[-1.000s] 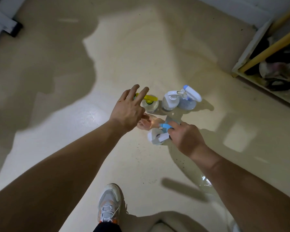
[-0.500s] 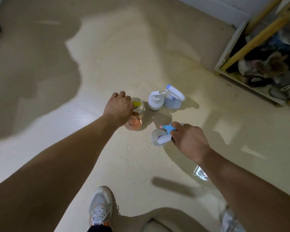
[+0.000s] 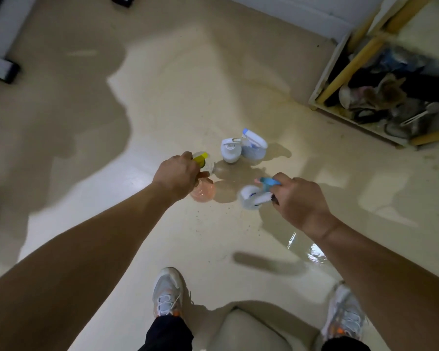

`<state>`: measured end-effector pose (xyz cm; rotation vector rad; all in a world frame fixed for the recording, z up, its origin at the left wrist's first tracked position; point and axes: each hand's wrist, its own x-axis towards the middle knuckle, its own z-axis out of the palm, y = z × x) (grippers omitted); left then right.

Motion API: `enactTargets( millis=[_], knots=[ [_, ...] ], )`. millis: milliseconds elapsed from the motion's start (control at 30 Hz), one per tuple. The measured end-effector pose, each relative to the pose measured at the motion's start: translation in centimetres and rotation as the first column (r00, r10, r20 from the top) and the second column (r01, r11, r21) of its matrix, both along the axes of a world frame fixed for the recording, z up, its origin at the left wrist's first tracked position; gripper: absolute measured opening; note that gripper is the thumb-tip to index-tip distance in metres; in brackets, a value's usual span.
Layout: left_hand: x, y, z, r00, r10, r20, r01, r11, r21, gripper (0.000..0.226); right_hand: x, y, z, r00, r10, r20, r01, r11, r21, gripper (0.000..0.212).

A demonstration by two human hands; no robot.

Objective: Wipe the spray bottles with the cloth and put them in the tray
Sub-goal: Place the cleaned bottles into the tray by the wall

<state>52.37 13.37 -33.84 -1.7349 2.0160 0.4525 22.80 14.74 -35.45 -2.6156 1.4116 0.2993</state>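
Since a second ago the left hand, then spread open above the bottles, has closed its grip over the tops of the two nearest ones, the yellow-trigger bottle and the orange bottle just below it, and the right hand has stayed clamped on the blue-trigger bottle; whether the held bottles rest on the floor or hang just above it cannot be told; behind them, free of either hand, the white-capped bottle and the blue-nozzle bottle stand touching each other, near the held ones but apart from them; a small shiny wet patch lies on the floor beside the right forearm; lower down the person's two grey shoes, the left shoe and the right shoe, are planted on either side of a pale rounded object at the bottom edge; a wooden rack crammed with blurred clutter fills the far right corner, well apart from the bottles; nothing lies between the hands and the two untouched bottles.
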Motion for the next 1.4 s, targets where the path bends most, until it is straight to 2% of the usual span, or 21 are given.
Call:
enactTargets(
  millis=[33, 133, 200, 267, 467, 600, 733, 967, 1100, 1267, 1400],
  knots=[
    [-0.6, 0.0, 1.8, 1.000, 0.008, -0.003, -0.008, 1.000, 0.009, 0.030, -0.5, -0.1, 1.7, 1.000, -0.019, -0.022, 0.020, 0.999, 0.025, 0.006],
    [-2.9, -0.1, 8.8, 0.999, 0.052, -0.009, -0.051, 0.998, 0.041, 0.030, -2.1, -0.5, 8.5, 0.992, -0.109, -0.058, 0.115, 0.988, 0.099, 0.008],
    [-4.9, -0.1, 14.3, 1.000, 0.026, -0.011, -0.025, 0.998, 0.051, 0.028, -3.7, -0.9, 13.9, 0.984, -0.152, -0.092, 0.162, 0.980, 0.119, 0.005],
    [-7.1, -0.2, 20.3, 1.000, 0.015, -0.010, -0.014, 0.998, 0.059, 0.027, -5.5, -1.4, 20.1, 0.979, -0.171, -0.107, 0.186, 0.971, 0.152, 0.011],
    [-14.8, -1.9, 39.1, 1.000, 0.012, -0.002, -0.012, 0.997, 0.077, 0.028, -13.2, -3.6, 39.9, 0.967, -0.234, -0.101, 0.249, 0.954, 0.168, 0.028],
    [-20.2, -4.9, 50.5, 1.000, -0.003, 0.003, 0.003, 0.996, 0.089, 0.025, -19.0, -5.7, 52.4, 0.965, -0.240, -0.102, 0.255, 0.951, 0.176, 0.026],
    [-25.3, -8.7, 59.6, 0.993, -0.118, -0.021, 0.118, 0.992, 0.032, 0.025, -23.9, -7.9, 61.3, 0.955, -0.281, -0.092, 0.291, 0.949, 0.122, 0.021],
    [-31.4, -17.7, 67.3, 0.968, -0.227, -0.105, 0.216, 0.971, -0.106, 0.021, -29.5, -13.6, 69.4, 0.864, -0.498, -0.075, 0.501, 0.865, 0.034, 0.030],
    [-33.8, -23.3, 68.8, 0.929, -0.335, -0.155, 0.311, 0.937, -0.161, 0.022, -30.8, -17.3, 71.8, 0.757, -0.651, -0.047, 0.652, 0.758, -0.002, 0.032],
    [-36.4, -29.0, 69.1, 0.894, -0.428, -0.133, 0.407, 0.899, -0.162, 0.009, -31.0, -21.8, 72.0, 0.645, -0.763, 0.026, 0.762, 0.642, -0.081, 0.028],
    [-38.1, -32.6, 67.8, 0.896, -0.419, -0.149, 0.400, 0.906, -0.142, 0.008, -31.0, -25.5, 69.9, 0.578, -0.812, 0.085, 0.816, 0.575, -0.053, 0.025]
  ],
)
